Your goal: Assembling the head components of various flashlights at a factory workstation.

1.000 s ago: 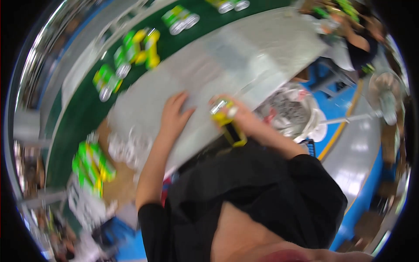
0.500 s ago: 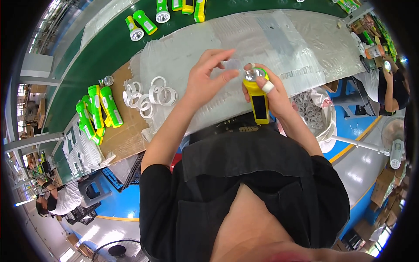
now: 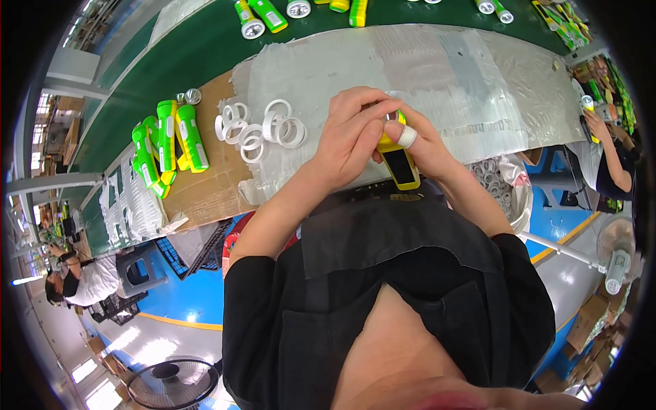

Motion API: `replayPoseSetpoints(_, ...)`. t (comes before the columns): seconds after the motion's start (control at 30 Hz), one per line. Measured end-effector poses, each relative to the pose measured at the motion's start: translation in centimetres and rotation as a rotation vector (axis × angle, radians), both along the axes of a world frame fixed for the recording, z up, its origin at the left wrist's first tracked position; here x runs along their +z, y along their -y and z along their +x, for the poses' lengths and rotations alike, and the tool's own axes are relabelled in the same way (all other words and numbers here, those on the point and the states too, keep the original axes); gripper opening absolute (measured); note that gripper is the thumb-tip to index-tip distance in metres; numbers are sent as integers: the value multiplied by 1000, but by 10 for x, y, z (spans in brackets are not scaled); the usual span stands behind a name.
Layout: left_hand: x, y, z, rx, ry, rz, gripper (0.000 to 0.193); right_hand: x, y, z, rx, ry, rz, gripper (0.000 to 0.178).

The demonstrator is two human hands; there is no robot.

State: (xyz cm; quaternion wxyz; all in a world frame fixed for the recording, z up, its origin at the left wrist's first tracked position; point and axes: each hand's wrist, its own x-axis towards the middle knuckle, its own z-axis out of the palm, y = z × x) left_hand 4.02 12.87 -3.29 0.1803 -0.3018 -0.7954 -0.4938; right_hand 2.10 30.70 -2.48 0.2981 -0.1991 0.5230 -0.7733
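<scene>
A yellow and green flashlight [image 3: 402, 168] with a dark panel along its body is tilted in front of me, head end away from me. My right hand [image 3: 418, 139] is closed round its head, a white wrap on the thumb. My left hand [image 3: 353, 133] comes in from the left, its fingers bent together over the head and touching the right hand. A sliver of a clear disc [image 3: 395, 93] shows just past the fingers; the rest of it is hidden, as is most of the flashlight's head.
Loose white rings [image 3: 279, 130] lie left of my hands on the plastic-covered table [image 3: 471, 89]. Several green and yellow flashlights [image 3: 166, 140] are piled farther left; more line the far side. A bag of rings [image 3: 493, 181] stands at right. Other people sit at both sides.
My left hand, apart from the flashlight with a clear disc in its fingers before, has moved right onto the head. The view has shifted, so the table's things appear farther right and lower left ones higher.
</scene>
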Motion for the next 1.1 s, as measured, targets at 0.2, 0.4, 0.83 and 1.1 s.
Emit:
replayPoseSetpoints(0.2, 5, 16, -2, 172, -154, 0, 31, -4, 21, -13, 7, -21, -7, 33)
replayPoseSetpoints(0.4, 29, 88, 12, 665, -84, -501, 66, 11, 53, -59, -260, -389, -131, 46)
replayPoseSetpoints(0.83, 24, 151, 24, 234, 250, -662, 32, -26, 72, -73, -231, -328, -200, 28)
replayPoseSetpoints(1.1, 54, 90, -20, 374, 16, 3, 20, -22, 69, -71, -166, -326, -149, 29)
